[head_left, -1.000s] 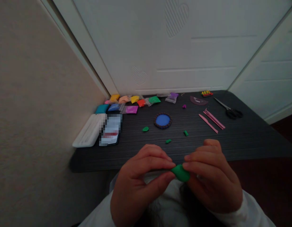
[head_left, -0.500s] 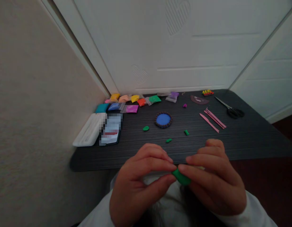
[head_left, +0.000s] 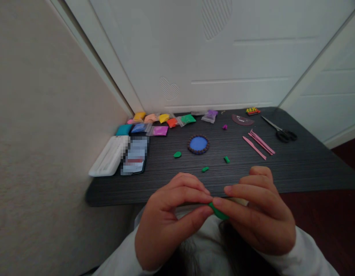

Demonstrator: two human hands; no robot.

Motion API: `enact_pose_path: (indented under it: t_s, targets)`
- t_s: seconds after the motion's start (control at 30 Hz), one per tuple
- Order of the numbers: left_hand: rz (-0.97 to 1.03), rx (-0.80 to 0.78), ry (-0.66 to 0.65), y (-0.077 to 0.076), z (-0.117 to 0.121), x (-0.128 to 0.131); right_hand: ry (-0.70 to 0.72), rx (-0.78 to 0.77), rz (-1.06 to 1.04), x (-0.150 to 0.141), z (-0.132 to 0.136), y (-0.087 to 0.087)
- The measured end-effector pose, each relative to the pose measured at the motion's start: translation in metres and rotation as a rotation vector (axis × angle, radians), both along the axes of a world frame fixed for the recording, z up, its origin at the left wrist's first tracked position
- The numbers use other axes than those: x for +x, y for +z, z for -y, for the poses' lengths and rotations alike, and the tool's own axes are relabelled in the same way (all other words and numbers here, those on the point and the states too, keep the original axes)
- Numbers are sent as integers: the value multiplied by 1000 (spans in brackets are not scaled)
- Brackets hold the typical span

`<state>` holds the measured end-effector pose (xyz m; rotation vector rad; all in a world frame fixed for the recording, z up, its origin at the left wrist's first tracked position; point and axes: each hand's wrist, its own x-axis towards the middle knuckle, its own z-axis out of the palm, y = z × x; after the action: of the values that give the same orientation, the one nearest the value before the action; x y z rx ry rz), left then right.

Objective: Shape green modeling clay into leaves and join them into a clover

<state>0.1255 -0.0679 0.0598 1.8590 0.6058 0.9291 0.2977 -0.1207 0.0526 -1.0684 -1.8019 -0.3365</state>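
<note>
A flattened lump of green modelling clay is pinched between my two hands, just in front of the table's near edge. My left hand grips its left tip between thumb and fingers. The index finger of my right hand lies along its top, the thumb hidden behind it. On the table beyond are a green leaf-shaped piece, a small green strip and a short green roll. Behind them sits a blue clay disc ringed by a dark brown beaded rim.
Several clay packets, among them a magenta one, lie along the back left. A phone and a white case are at left. Pink modelling tools, black-handled scissors and a clear curved sheet lie right.
My right index finger has slid left over the green clay to its pointed tip, and less of the clay shows. My left hand keeps its pinch. Table items stay put.
</note>
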Motion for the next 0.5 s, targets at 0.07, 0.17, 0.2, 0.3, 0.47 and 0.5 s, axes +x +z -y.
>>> enact_pose_path:
  t_s: [0.07, 0.17, 0.2, 0.3, 0.47, 0.5]
  targets:
    - [-1, -23, -3, 0, 0, 1, 5, -6, 21, 2, 0, 0]
    - [17, -75, 7, -1, 0, 2, 5, -22, 38, 3, 1, -1]
    - [24, -93, 13, -2, 1, 3, 3, -25, 32, 2, 1, -1]
    - [39, -126, 22, -5, 1, 3, -8, -22, 0, 0, 1, -2]
    - [27, -150, 22, -5, 0, 2, -19, -22, 3, 0, 0, -2]
    - [27, -155, 25, -5, 0, 2, -14, -24, 7, 0, 0, -2]
